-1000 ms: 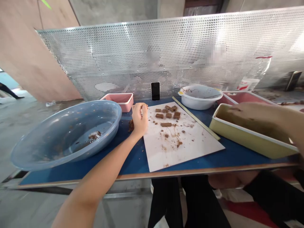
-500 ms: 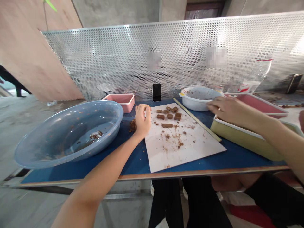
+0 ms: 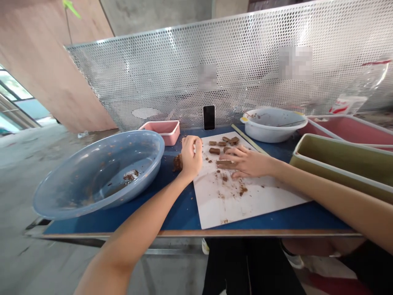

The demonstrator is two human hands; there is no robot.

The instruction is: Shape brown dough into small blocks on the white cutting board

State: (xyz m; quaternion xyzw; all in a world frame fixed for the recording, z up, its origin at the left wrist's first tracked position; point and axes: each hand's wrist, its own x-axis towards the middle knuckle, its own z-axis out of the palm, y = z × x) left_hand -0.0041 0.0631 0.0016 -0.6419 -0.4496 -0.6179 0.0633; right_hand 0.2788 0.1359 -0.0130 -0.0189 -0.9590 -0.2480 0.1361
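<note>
My left hand is curled closed at the left edge of a white board; whatever its fingers hold is hidden. Just left of it, on the blue tabletop, sits a rough brown clay-like lump. My right hand reaches low over the board with fingers apart, by a brown strip that it seems to touch. Several small brown blocks stand in rows at the board's far part, some partly covered by the right fingers. Brown crumbs and smears mark the nearer part.
A big blue basin with brown residue stands left, a small pink tray behind it. At the back are a phone and a white bowl. A wooden stick, an olive bin, a pink bin and a bottle lie right.
My right hand has moved left from beside the white bowl and olive bin to the brown pieces on the board. My left hand keeps its curled pose at the board's edge. The view has shifted slightly.
</note>
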